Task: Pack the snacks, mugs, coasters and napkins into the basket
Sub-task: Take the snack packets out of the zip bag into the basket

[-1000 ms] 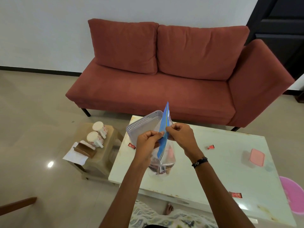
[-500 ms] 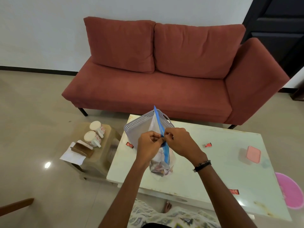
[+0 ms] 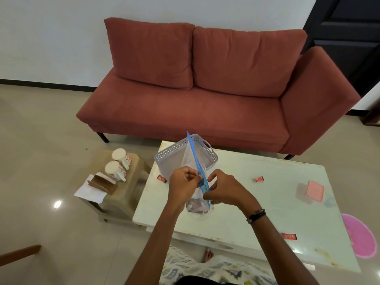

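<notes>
Both hands hold a clear zip bag (image 3: 198, 204) with a blue seal strip, snacks showing at its bottom. My left hand (image 3: 183, 185) pinches the strip from the left, my right hand (image 3: 223, 190) from the right. Behind the bag stands a pale grey perforated basket (image 3: 170, 155) on the white table (image 3: 267, 212). Small red snack packets lie on the table: one left of the bag (image 3: 161, 178), one at mid right (image 3: 259, 179), one near the front edge (image 3: 289, 236). Two white mugs with red flowers (image 3: 115, 170), brown coasters (image 3: 101, 184) and white napkins (image 3: 89, 192) sit on a low stool.
A red sofa (image 3: 205, 99) stands behind the table. A clear box with a pink lid (image 3: 314, 191) rests at the table's right side. A pink round object (image 3: 359, 235) lies on the floor to the right. The beige stool (image 3: 125, 194) is left of the table.
The bag's blue strip has tilted so its top leans left. Both hands have slid down along the strip, the right hand lower than before.
</notes>
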A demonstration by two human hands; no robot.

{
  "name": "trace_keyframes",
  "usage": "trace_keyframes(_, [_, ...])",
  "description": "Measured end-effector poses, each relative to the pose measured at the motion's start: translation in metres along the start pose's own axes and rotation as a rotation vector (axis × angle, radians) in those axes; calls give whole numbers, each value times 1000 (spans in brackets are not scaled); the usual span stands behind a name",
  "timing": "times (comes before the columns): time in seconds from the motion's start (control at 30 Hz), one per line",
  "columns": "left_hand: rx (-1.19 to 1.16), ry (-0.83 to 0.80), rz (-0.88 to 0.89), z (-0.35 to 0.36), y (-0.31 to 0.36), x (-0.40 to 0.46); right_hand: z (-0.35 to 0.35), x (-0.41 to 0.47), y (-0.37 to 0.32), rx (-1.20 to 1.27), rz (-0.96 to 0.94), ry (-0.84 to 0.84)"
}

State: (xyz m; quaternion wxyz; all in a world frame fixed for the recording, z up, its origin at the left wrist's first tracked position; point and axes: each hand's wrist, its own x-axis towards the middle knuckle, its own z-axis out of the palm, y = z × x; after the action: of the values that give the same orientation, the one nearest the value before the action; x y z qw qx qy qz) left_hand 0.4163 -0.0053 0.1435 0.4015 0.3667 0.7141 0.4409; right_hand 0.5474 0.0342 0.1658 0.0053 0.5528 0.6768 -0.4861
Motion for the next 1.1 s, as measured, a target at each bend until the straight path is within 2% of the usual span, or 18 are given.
trace_keyframes(0.1, [59, 50, 34, 5, -3, -3, 5, -3, 7, -92, -13, -27])
trace_keyframes(0.2, [49, 74, 30, 6, -6, -1, 7, -3, 15, -67, -113, 65])
trace_keyframes(0.27, [57, -5, -28, 8, -7, 0, 9, -3, 18, -42, -167, 150])
trace_keyframes(0.37, [-13, -209, -191, 11, -7, -6, 10, -1, 21, -10, -197, 240])
trace_keyframes(0.47, [-35, -334, -309, 9, -6, -15, 15, 0, 24, 4, -209, 265])
trace_keyframes(0.67, [89, -377, -114, 6, -7, -14, 22, -3, 27, 203, -129, 208])
trace_keyframes(0.77, [0, -333, -67, 10, -12, -17, 13, -4, 29, 372, -13, -44])
trace_keyframes(0.83, [-42, -328, -56, 12, -14, -18, 10, -6, 32, 423, -16, -186])
trace_keyframes(0.9, [-51, -346, -88, 15, -13, -19, 10, -7, 36, 396, -91, -166])
trace_keyframes(1.0, [63, -412, -180, 17, -10, -20, 13, -10, 37, 267, -173, -22])
trace_keyframes(1.1, [129, -459, -207, 15, -4, -16, 12, -10, 38, 206, -225, 18])
